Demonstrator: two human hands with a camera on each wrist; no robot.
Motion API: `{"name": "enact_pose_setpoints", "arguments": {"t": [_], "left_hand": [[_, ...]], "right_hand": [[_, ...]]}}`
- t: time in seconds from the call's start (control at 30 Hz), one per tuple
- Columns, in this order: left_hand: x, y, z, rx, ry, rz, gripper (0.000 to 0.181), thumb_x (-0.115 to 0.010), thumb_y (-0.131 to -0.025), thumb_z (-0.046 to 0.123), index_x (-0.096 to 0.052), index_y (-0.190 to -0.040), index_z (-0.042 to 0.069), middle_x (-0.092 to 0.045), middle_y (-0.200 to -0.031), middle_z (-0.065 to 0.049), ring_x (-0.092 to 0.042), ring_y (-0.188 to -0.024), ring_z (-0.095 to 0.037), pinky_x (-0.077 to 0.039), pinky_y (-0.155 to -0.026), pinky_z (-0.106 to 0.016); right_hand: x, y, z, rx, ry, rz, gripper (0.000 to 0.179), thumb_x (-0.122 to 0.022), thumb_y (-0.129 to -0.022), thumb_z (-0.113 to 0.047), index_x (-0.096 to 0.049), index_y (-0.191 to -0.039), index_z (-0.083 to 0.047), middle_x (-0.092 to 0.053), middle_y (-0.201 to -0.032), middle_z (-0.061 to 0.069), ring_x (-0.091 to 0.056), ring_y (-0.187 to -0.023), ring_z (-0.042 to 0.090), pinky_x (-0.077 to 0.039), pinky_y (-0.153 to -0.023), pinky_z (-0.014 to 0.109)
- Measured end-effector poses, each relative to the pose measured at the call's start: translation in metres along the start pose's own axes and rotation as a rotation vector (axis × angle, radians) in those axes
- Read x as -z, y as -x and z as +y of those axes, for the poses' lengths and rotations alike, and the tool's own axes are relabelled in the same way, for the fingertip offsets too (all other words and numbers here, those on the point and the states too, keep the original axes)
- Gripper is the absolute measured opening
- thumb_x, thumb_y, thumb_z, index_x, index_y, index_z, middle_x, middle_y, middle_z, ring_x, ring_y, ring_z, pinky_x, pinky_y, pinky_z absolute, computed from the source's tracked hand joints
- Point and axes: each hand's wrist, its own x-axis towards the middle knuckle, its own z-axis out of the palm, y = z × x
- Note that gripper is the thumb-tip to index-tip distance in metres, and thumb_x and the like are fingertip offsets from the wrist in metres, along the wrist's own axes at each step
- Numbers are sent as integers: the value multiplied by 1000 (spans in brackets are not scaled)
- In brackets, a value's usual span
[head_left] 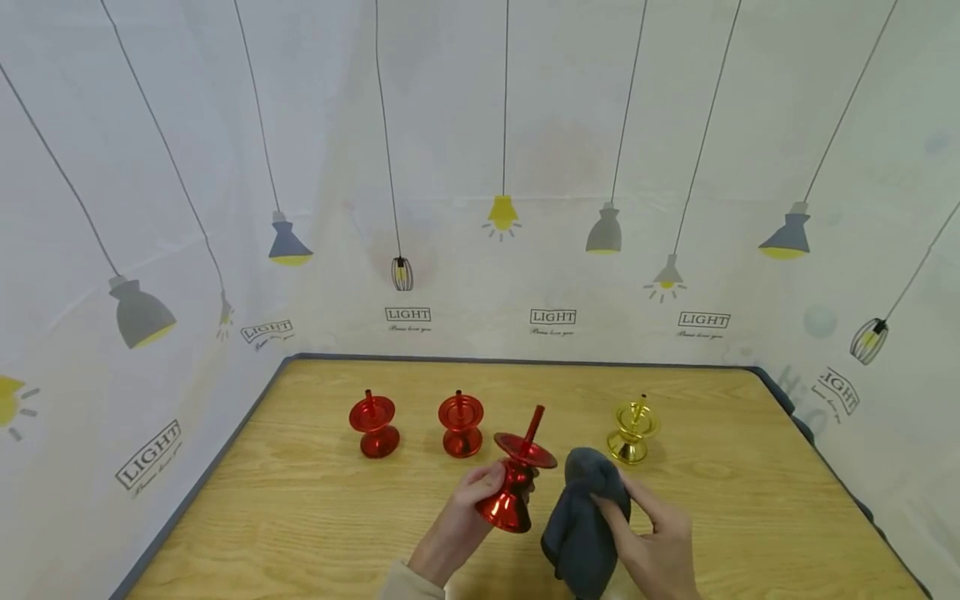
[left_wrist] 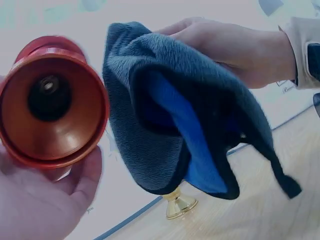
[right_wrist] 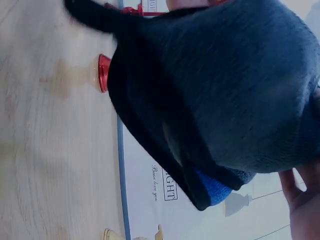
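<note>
My left hand [head_left: 467, 515] grips a shiny red candle holder [head_left: 511, 500] by its waist, tilted, with its spike pointing up and to the right. In the left wrist view the hollow underside of its base [left_wrist: 65, 135] faces the camera. A dark grey-blue cloth [head_left: 588, 533] with a black edge and bright blue inner side hangs from my right hand [head_left: 656, 542], pinched between thumb and fingers. The cloth is just right of the red holder. Much of the right hand is hidden behind the cloth in the right wrist view.
Two more red candle holders, one at the left [head_left: 377, 429] and one nearer the middle [head_left: 461, 425], stand upright toward the back of the wooden table [head_left: 300, 517]. A gold candle holder [head_left: 630, 435] stands at the right. Behind the table hangs a white curtain [head_left: 450, 125] printed with lamps.
</note>
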Motion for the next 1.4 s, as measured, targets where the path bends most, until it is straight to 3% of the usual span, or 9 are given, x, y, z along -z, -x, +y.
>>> {"name": "enact_pose_setpoints", "arguments": {"t": [0.17, 0.27, 0.33, 0.4, 0.63, 0.8, 0.97, 1.27, 1.4], "left_hand": [[-1, -2, -1, 12, 49, 142, 25, -49, -107, 28, -71, -115, 21, -71, -106, 11, -61, -99, -5, -46, -97, -26], [-4, -3, -1, 8, 20, 198, 34, -55, -106, 26, -64, -132, 7, -72, -112, 9, -63, -106, -6, -47, -100, -26], [-9, -3, -2, -11, -26, 224, 47, -58, -104, 25, -53, -142, -3, -71, -117, 7, -63, -111, -7, -49, -100, -26], [-13, -4, -2, -39, -90, 253, 54, -61, -103, 24, -49, -143, -9, -71, -117, 6, -64, -111, -9, -50, -98, -26], [-28, -7, -1, -109, -266, 322, 41, -69, -98, 22, -61, -132, 0, -71, -115, 2, -66, -106, -13, -53, -93, -27], [-33, -9, -2, -134, -291, 337, 37, -75, -93, 19, -62, -121, -2, -69, -108, 2, -68, -104, -12, -54, -95, -27], [-36, -9, -5, -136, -324, 334, 29, -76, -92, 17, -63, -106, -5, -70, -103, 3, -69, -98, -12, -55, -91, -28], [-35, -9, -6, -144, -363, 307, 31, -75, -93, 19, -65, -105, -7, -72, -103, -3, -68, -95, -8, -54, -89, -26], [-38, -8, -5, -184, -387, 325, 25, -75, -93, 17, -66, -103, -4, -73, -102, -10, -68, -90, -7, -55, -86, -25]], "right_hand": [[1, -4, -12, -213, -2, 29, 45, -78, -75, 18, -74, -116, 0, -73, -110, -11, -70, -95, -4, -54, -80, 12], [-1, -6, -20, -307, -25, 25, 41, -79, -78, 13, -76, -115, -4, -74, -106, -10, -72, -90, -1, -56, -77, 14], [-3, -8, -23, -328, -35, 17, 39, -79, -78, 12, -76, -113, -6, -76, -104, -6, -73, -89, 1, -56, -76, 15], [-5, -9, -26, -337, -35, 7, 37, -80, -79, 9, -77, -111, -9, -77, -103, -2, -73, -90, 2, -56, -77, 15], [-12, -9, -30, -356, -31, -16, 33, -82, -80, 4, -79, -109, -12, -78, -102, 5, -73, -92, 2, -56, -78, 15], [-14, -8, -29, -390, -43, -26, 28, -81, -81, 4, -79, -106, -9, -78, -100, 5, -72, -93, 2, -56, -78, 15], [-14, -4, -26, -336, -62, -18, 28, -81, -79, 7, -80, -103, -7, -79, -96, 8, -73, -89, 3, -56, -76, 15], [-15, 1, -22, -325, -102, -21, 26, -80, -79, 10, -80, -101, -3, -78, -96, 10, -73, -87, 2, -57, -74, 16], [-16, 2, -20, -283, -108, -27, 28, -79, -78, 13, -79, -103, -1, -78, -97, 12, -73, -89, 2, -56, -76, 16]]}}
